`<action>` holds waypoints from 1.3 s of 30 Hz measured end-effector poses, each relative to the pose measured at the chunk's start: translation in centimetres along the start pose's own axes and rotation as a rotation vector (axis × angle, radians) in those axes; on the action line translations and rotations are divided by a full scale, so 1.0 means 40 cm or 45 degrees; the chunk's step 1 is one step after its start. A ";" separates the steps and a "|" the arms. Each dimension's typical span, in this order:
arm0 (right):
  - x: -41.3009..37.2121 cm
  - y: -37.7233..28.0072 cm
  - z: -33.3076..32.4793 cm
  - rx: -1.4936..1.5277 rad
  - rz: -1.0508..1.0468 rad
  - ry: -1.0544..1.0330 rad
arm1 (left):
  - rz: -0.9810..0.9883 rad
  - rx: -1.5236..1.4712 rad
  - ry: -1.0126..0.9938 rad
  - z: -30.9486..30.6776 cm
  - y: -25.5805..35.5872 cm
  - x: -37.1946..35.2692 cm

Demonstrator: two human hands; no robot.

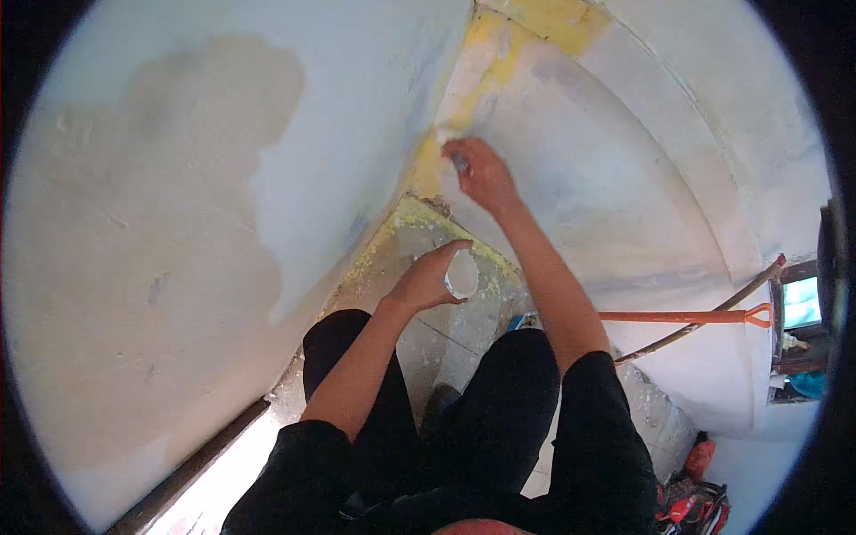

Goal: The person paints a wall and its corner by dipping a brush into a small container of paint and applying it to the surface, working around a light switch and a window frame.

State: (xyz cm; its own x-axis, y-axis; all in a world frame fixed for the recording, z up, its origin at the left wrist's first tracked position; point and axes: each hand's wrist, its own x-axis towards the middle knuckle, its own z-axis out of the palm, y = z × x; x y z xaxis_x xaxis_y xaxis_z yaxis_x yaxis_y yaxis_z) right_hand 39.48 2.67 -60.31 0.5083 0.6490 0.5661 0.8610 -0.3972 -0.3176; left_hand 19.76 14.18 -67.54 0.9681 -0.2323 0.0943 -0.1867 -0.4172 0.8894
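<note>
My left hand (428, 278) is wrapped round a small white cup (462, 275), held above the floor between my knees. The cup's mouth faces up toward me, and its inside looks white. Higher up, my right hand (481, 174) is closed at the corner where two walls meet. It grips what looks like a small paintbrush (459, 162), mostly hidden by the fingers and slightly blurred. A pale tip seems to touch the yellow strip of wall (430, 169) along the corner.
A patchy pale wall (160, 214) rises on my left; another wall (588, 152) stands ahead. An orange-handled tool (682, 316) and a wooden stick (695, 328) lean at the right. Red and dark items (691, 499) lie at lower right. The tiled floor (437, 332) is paint-spotted.
</note>
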 end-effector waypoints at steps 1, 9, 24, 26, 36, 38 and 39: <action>0.045 -0.025 -0.049 -0.029 -0.112 0.148 | -0.004 -0.014 -0.006 -0.001 0.001 0.001; 0.128 -0.135 -0.222 -0.477 -0.491 0.580 | 0.004 0.014 -0.012 0.017 -0.007 0.007; -0.227 0.143 0.293 0.059 0.215 -0.388 | 0.161 -0.053 -0.255 0.054 -0.006 -0.023; -0.223 0.157 0.281 0.108 0.266 -0.407 | 0.177 -0.074 -0.255 0.045 -0.004 -0.021; -0.052 -0.059 0.035 -0.192 -0.263 0.398 | 0.081 0.015 -0.201 0.051 -0.018 -0.023; -0.080 -0.063 0.067 -0.255 -0.260 0.448 | 0.080 0.020 -0.226 0.057 -0.013 -0.022; -0.112 -0.047 0.114 -0.179 -0.211 0.321 | 0.070 0.006 -0.259 0.062 -0.015 -0.019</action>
State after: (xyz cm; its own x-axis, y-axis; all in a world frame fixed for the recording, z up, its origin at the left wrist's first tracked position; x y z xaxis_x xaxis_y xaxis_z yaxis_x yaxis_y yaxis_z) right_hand 35.68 3.47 -65.72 0.3261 0.5384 0.7770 0.9115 -0.3971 -0.1074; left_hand 18.73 12.41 -69.27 0.9029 -0.4269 0.0500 -0.2394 -0.4030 0.8833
